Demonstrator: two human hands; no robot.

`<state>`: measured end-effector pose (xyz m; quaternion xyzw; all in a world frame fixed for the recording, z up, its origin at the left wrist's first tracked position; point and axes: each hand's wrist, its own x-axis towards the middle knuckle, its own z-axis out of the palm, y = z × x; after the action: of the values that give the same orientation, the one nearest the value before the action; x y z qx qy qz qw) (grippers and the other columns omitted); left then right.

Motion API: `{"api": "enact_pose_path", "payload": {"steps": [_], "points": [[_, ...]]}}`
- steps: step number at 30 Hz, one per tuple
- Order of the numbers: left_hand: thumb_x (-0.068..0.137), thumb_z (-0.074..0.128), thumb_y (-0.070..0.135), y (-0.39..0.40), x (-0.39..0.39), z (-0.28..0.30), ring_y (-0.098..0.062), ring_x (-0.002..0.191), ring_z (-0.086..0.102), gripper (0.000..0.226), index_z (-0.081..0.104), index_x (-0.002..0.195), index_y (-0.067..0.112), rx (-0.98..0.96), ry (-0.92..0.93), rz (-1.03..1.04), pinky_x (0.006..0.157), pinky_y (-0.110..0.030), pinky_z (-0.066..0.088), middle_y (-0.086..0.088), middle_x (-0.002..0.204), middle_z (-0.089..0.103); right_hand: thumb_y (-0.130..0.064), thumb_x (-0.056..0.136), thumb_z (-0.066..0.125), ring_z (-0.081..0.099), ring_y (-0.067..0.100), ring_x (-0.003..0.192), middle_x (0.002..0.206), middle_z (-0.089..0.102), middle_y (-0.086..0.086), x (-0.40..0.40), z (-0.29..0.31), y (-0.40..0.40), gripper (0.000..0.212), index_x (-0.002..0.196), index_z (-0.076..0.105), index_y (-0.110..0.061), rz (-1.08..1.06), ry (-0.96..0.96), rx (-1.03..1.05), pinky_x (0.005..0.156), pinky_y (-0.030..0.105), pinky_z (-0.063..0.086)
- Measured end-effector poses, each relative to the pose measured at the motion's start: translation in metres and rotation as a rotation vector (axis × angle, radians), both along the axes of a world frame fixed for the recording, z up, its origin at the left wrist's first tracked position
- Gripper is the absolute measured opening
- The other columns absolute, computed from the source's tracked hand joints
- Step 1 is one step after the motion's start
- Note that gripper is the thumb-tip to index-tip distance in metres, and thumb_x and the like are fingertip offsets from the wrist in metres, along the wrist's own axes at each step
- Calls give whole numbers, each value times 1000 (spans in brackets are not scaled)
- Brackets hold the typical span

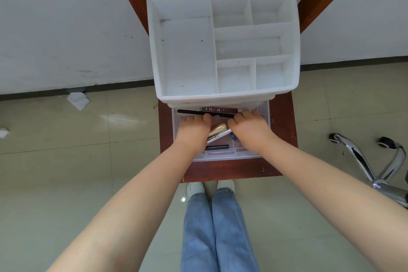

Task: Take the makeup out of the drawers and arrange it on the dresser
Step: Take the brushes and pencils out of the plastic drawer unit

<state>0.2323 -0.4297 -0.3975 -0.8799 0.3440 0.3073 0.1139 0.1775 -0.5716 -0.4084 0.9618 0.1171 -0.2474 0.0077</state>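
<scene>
Both hands in drawer (220,154), pulled out at 6 o'clock of organizer (187,55) — left hand (194,131) and right hand (250,129) pinch black pencil (218,113) at its 12 o'clock edge, likely lifting it level. Gold tube (218,129) lies between hands; tray compartments bare.

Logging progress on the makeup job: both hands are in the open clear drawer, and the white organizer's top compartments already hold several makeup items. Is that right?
Not quite. The head view shows the white organizer with its top compartments empty. The rest holds: the left hand and right hand are both in the open clear drawer, where the makeup lies, including a gold tube.
</scene>
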Motion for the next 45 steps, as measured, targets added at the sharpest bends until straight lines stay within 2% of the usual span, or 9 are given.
{"api": "enact_pose_path", "payload": {"steps": [3,6,9,13,17,23,35,40,45], "points": [[86,50,2,2,-2,-10,-34,106,55,39,38,123,3,-32,-30,3,82,-36,45,-17,117,55,-15,48,86,63,28,65,77,66,11,-2,21,4,35,77,68,-7,-16,70,-46,46,23,43],[84,51,0,2,-2,-5,-34,106,55,43,38,125,3,-57,-17,1,82,-37,45,-17,116,56,4,83,49,50,34,110,122,51,19,-14,21,-2,34,117,51,-1,-99,83,3,74,36,42],[83,53,3,7,-4,3,-32,106,55,43,39,124,4,-124,6,35,80,-35,44,-15,115,58,5,73,59,54,33,101,108,59,18,-26,31,-6,31,104,57,1,-191,51,47,65,31,36],[81,57,9,18,-7,19,-33,101,56,39,43,118,6,-211,69,147,76,-36,45,-14,112,59,3,20,82,56,24,46,53,58,8,-29,36,-7,45,56,56,-6,-233,-41,101,41,14,15],[81,54,5,38,-9,35,-37,92,57,31,44,109,4,-232,103,261,67,-36,42,-16,107,56,-6,78,61,51,29,106,108,58,17,-19,36,-2,20,98,60,0,-394,-29,150,69,31,41],[82,50,3,69,-13,46,-38,91,57,28,43,109,3,-149,34,324,63,-34,36,-19,102,57,-8,86,54,26,29,133,143,30,13,-3,26,14,28,113,58,-2,-333,37,47,97,39,40],[78,52,0,77,-15,54,-39,90,56,23,40,95,11,-240,301,368,65,-31,37,-18,98,60,1,84,50,59,36,99,111,60,19,4,23,27,39,121,42,1,-344,95,-4,74,37,48],[78,50,0,64,-10,52,-38,89,56,23,38,93,12,-249,338,265,63,-30,35,-18,98,60,-1,80,52,58,33,92,104,61,16,-5,66,9,22,102,53,-5,-544,150,102,64,28,36],[81,51,2,30,-6,41,-36,91,56,27,42,106,5,-249,278,166,65,-32,35,-19,102,58,-9,79,56,55,34,89,100,61,17,-49,74,-13,16,74,41,-12,-882,225,226,64,27,34]]}}
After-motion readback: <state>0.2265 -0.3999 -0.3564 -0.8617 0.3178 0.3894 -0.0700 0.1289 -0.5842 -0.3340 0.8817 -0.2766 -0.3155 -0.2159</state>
